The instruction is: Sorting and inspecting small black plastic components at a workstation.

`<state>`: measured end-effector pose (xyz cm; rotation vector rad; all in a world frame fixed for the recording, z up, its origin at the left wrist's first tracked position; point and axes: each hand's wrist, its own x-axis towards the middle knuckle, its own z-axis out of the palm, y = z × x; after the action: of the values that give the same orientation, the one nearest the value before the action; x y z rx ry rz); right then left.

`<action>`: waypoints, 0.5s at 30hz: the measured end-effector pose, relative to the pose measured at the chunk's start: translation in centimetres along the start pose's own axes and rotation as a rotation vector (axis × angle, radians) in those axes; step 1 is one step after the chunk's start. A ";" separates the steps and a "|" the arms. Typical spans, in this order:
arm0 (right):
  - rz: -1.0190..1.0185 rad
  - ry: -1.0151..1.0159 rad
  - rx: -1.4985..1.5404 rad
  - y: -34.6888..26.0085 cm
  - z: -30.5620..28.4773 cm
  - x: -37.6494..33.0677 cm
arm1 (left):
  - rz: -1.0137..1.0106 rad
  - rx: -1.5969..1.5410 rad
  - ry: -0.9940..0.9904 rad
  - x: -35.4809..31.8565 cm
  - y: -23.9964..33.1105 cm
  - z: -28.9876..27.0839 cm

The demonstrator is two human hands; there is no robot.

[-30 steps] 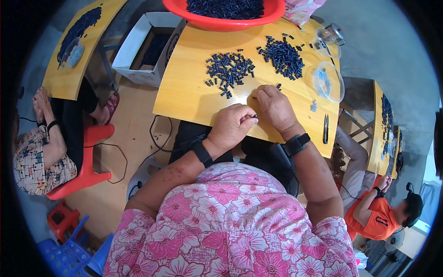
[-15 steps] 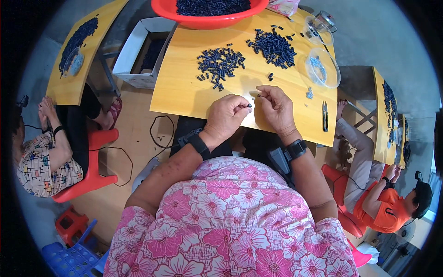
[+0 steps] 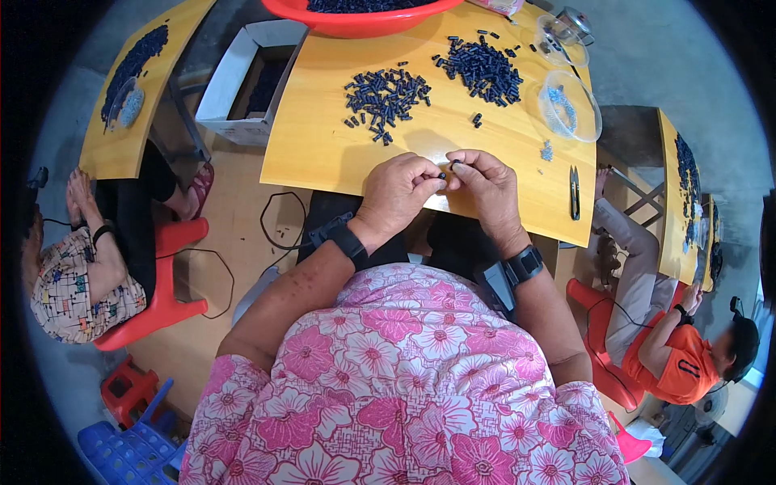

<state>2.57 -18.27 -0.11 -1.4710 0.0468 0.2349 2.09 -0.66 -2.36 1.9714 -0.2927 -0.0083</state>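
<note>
At the near edge of the yellow tabletop point(image 3: 323, 153), the left hand point(image 3: 398, 192) and right hand point(image 3: 487, 187) meet, fingertips pinched together on a small dark piece point(image 3: 447, 170) held between them. Farther out lie two heaps of dark pieces point(image 3: 386, 95), with a clear round dish point(image 3: 571, 107) to the right and small black snips point(image 3: 575, 194) near the right edge.

Yellow wooden table point(image 3: 323, 153): dark part piles point(image 3: 386, 95), clear bowls point(image 3: 570, 105), snips point(image 3: 574, 194).
</note>
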 end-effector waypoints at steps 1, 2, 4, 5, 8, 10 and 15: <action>0.021 0.013 0.021 0.2 0.1 0.0 | 0.006 0.002 -0.001 0.0 0.1 0.0; 0.042 0.027 0.041 0.4 0.1 0.0 | 0.013 0.003 -0.001 0.0 0.1 0.0; 0.046 0.027 0.026 0.8 0.0 0.0 | 0.006 -0.001 -0.007 0.0 0.1 -0.1; 0.048 0.027 0.019 0.8 0.0 0.0 | 0.003 -0.003 -0.010 0.0 0.0 -0.1; 0.064 0.035 0.015 0.8 0.1 0.1 | -0.003 -0.026 -0.004 0.0 -0.2 0.0; 0.073 0.034 0.013 0.8 0.2 0.1 | -0.010 -0.029 -0.005 0.0 -0.2 0.0; 0.080 0.039 0.010 0.8 0.1 0.1 | -0.015 -0.036 -0.004 0.0 -0.2 0.0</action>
<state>2.49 -18.05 -0.85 -1.4658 0.1388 0.2707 2.10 -0.58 -2.50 1.9382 -0.2781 -0.0268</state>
